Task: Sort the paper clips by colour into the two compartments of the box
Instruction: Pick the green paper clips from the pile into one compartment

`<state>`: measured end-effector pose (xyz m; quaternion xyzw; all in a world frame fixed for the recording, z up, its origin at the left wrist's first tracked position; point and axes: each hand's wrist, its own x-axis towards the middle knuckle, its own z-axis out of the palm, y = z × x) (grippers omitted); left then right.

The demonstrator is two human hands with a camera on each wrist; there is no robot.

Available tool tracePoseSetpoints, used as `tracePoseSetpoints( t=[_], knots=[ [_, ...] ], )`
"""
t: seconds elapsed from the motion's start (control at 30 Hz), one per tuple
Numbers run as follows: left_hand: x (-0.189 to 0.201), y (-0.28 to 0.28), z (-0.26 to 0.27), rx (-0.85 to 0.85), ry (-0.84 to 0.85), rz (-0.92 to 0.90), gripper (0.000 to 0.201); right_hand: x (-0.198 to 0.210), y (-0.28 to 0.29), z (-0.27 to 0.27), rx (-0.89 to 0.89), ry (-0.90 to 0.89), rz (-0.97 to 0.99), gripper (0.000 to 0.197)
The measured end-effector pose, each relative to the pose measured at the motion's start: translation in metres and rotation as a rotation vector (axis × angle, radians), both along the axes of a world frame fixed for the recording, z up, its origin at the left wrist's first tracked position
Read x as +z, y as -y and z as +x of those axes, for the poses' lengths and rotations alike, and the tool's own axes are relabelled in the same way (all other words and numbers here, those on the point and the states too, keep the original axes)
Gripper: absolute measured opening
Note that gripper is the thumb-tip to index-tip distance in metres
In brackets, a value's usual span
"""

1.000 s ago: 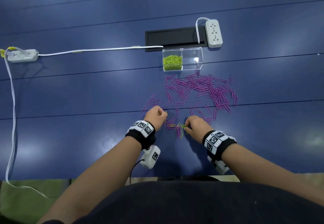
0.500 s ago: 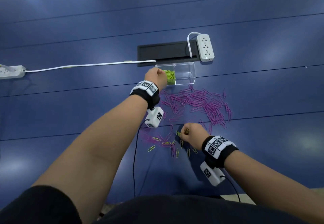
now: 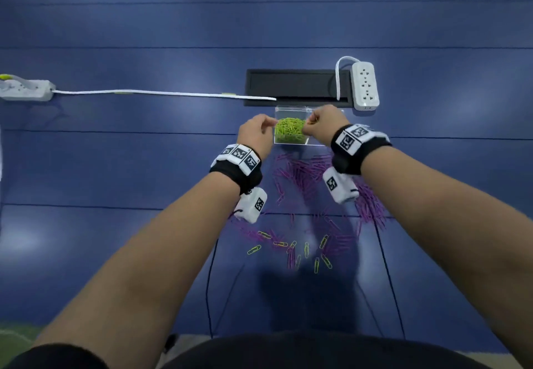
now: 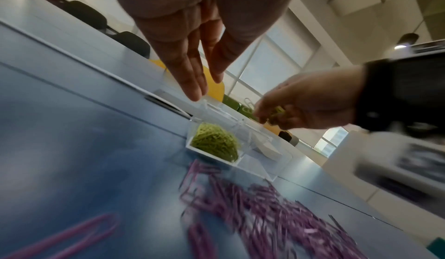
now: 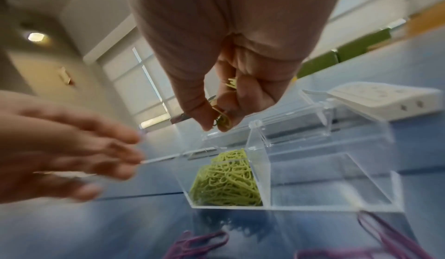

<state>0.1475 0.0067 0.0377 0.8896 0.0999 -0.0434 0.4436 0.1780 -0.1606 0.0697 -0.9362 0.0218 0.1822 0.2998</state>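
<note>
The clear two-compartment box (image 3: 289, 108) stands past the pile of clips. Its left compartment holds a heap of green paper clips (image 3: 289, 133) (image 5: 228, 183); the right compartment (image 5: 325, 187) has nothing in it. My right hand (image 3: 310, 124) (image 5: 216, 124) hovers over the box and pinches a few green paper clips (image 5: 222, 119) (image 4: 277, 112). My left hand (image 3: 266, 126) (image 4: 206, 86) is at the box's left edge, fingers straight, holding nothing. Purple paper clips (image 3: 305, 172) (image 4: 265, 215) lie scattered in front of the box. Several loose green clips (image 3: 305, 250) lie nearer me.
A white power strip (image 3: 364, 85) (image 5: 385, 101) lies just behind the box on the right, beside a black cable hatch (image 3: 291, 85). A second power strip (image 3: 26, 90) sits far left, its white cord (image 3: 161, 93) running to the hatch. Wrist-camera cables (image 3: 209, 282) trail toward me.
My right hand has risen from the loose clips near me to the box, carrying green clips. The left hand, which reached the box half a second ago, stays at its left edge.
</note>
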Motion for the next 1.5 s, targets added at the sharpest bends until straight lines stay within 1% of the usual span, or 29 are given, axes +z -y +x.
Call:
tracePoseSetpoints(
  t=[0.07,0.13,0.2,0.3,0.4,0.47,0.53,0.57,0.63,0.7,0.77,0.9,1.07,1.13,1.2,1.27,1.33,1.4,1.5],
  knots=[
    [-0.005,-0.017,-0.028,0.047,-0.016,-0.035,0.021,-0.004,-0.016,0.017,0.082,0.037,-0.135,0.009],
    [-0.016,-0.033,-0.061,0.096,-0.068,-0.057,0.017,-0.008,-0.031,0.027,0.169,0.078,-0.226,0.016],
    [-0.029,-0.047,-0.094,0.103,-0.117,-0.065,0.014,-0.013,-0.041,0.03,0.237,0.11,-0.277,0.019],
    [-0.046,-0.062,-0.141,0.022,-0.19,-0.01,0.016,-0.023,-0.046,0.032,0.291,0.115,-0.287,0.023],
    [-0.054,-0.067,-0.173,-0.119,-0.234,0.047,0.02,-0.025,-0.041,0.028,0.257,0.123,-0.227,0.032],
    [-0.058,-0.066,-0.186,-0.204,-0.246,0.103,0.019,-0.022,-0.039,0.013,0.233,0.183,-0.18,0.035],
    [-0.062,-0.065,-0.193,-0.249,-0.243,0.146,0.021,-0.024,-0.04,-0.019,0.282,0.25,-0.113,0.03],
    [-0.064,-0.064,-0.195,-0.27,-0.242,0.173,0.024,-0.03,-0.042,-0.04,0.341,0.24,-0.073,0.027],
    [-0.065,-0.061,-0.195,-0.323,-0.237,0.227,0.028,-0.046,-0.047,-0.091,0.506,0.129,-0.024,0.023],
    [-0.065,-0.058,-0.193,-0.374,-0.246,0.295,0.026,-0.065,-0.051,-0.136,0.643,-0.007,-0.064,0.018],
    [-0.062,-0.057,-0.189,-0.4,-0.252,0.362,0.021,-0.077,-0.048,-0.162,0.645,-0.086,-0.085,0.012],
    [-0.056,-0.062,-0.187,-0.426,-0.236,0.351,0.016,-0.088,-0.029,-0.171,0.485,-0.08,-0.05,0.009],
    [-0.056,-0.07,-0.185,-0.421,-0.202,0.335,0.02,-0.089,-0.006,-0.171,0.34,0.009,-0.055,0.015],
    [-0.054,-0.067,-0.184,-0.427,-0.168,0.318,0.021,-0.087,-0.006,-0.178,0.359,0.045,-0.023,0.016],
    [-0.052,-0.06,-0.184,-0.47,-0.136,0.336,0.017,-0.086,-0.012,-0.189,0.427,0.061,0.004,0.014],
    [-0.05,-0.052,-0.185,-0.543,-0.134,0.392,0.014,-0.087,-0.018,-0.2,0.501,0.06,-0.029,0.015],
    [-0.051,-0.048,-0.186,-0.603,-0.156,0.44,0.017,-0.089,-0.02,-0.207,0.539,0.054,-0.102,0.018],
    [-0.053,-0.047,-0.186,-0.634,-0.189,0.46,0.02,-0.091,-0.02,-0.209,0.524,0.051,-0.126,0.019],
    [-0.057,-0.046,-0.184,-0.678,-0.195,0.483,0.02,-0.095,-0.022,-0.208,0.476,0.026,-0.112,0.015]
  ],
)
